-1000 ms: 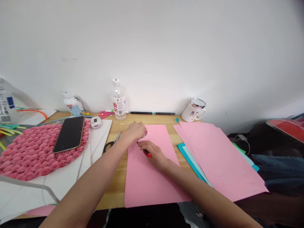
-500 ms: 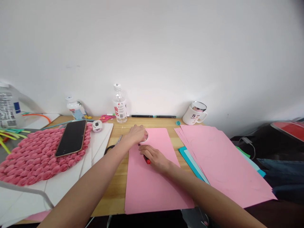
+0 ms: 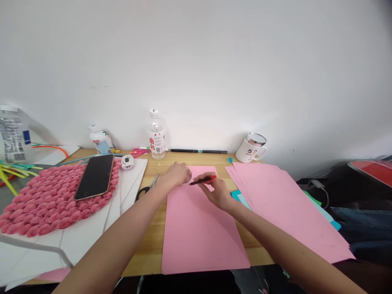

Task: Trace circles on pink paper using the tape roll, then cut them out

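Note:
My left hand (image 3: 179,174) rests at the top of a pink paper stack (image 3: 202,232). Its curled fingers hold down a small round object with a pale, see-through rim (image 3: 189,179), mostly hidden beneath them. Just to the right, my right hand (image 3: 216,191) grips a red and black pen (image 3: 204,180), its dark tip close to the round object's right side. I cannot tell if the tip touches the paper. Beside my left forearm lie black-handled scissors (image 3: 143,191).
At left, a phone (image 3: 94,177) lies on a mat of pink paper rosettes (image 3: 45,200). By the wall are a water bottle (image 3: 157,139), a long black pen (image 3: 199,151) and a white mug (image 3: 249,150). More pink sheets (image 3: 288,208) overlap blue paper at right.
My right hand has moved right and slightly up, swinging the pen from pointing down-right to pointing right. My left hand stays on the round object. The view has shifted slightly.

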Motion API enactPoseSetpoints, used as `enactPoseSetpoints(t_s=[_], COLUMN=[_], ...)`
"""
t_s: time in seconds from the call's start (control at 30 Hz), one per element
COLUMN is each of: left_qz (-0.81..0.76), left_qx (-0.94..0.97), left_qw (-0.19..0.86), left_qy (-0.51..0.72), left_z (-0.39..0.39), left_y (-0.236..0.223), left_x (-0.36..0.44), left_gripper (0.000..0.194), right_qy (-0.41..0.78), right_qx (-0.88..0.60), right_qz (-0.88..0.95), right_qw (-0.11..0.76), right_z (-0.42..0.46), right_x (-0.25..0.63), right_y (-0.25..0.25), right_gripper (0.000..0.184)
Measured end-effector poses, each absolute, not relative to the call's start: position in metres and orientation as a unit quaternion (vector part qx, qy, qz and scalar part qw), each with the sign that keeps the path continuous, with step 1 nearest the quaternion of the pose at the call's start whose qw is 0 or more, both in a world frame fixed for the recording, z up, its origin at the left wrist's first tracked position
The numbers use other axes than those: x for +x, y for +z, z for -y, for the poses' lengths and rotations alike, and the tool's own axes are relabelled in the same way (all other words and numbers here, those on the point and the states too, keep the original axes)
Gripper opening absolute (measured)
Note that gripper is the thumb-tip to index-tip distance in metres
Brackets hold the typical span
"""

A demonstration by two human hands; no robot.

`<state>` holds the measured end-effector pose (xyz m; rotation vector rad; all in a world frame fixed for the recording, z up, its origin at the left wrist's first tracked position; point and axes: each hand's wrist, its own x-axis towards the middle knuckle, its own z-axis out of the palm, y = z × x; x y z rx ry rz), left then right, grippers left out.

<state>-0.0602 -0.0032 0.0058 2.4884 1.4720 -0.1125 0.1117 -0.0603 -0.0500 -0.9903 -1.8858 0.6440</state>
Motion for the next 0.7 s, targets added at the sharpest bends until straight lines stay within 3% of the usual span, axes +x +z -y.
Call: enactPoseSetpoints(t_s=[0.13,0.37,0.7], left_qz=[-0.5,-0.476,-0.482], left_qx=[0.856,0.87,0.865], left_qw=[0.107,0.094,0.097], left_qy=[-0.075,-0.094,-0.1], left_z=[0.001,-0.004,0.005], left_y=[0.012,0.012,0.022], left_x=[-0.063,-0.066,-0.064], left_gripper=[0.015,0.019,0.017], right_qy=[0.246,0.207,0.245], right_qx=[-0.338,-0.322,-0.314], right_qz=[0.827,0.852,0.872], right_qw=[0.375,0.357,0.284], right_z=[0.064,0.055,0.071], right_x=[0.094,0.071,0.079], right_y=[-0.064,-0.085,-0.061], right_gripper=[0.012,0.02,0.032])
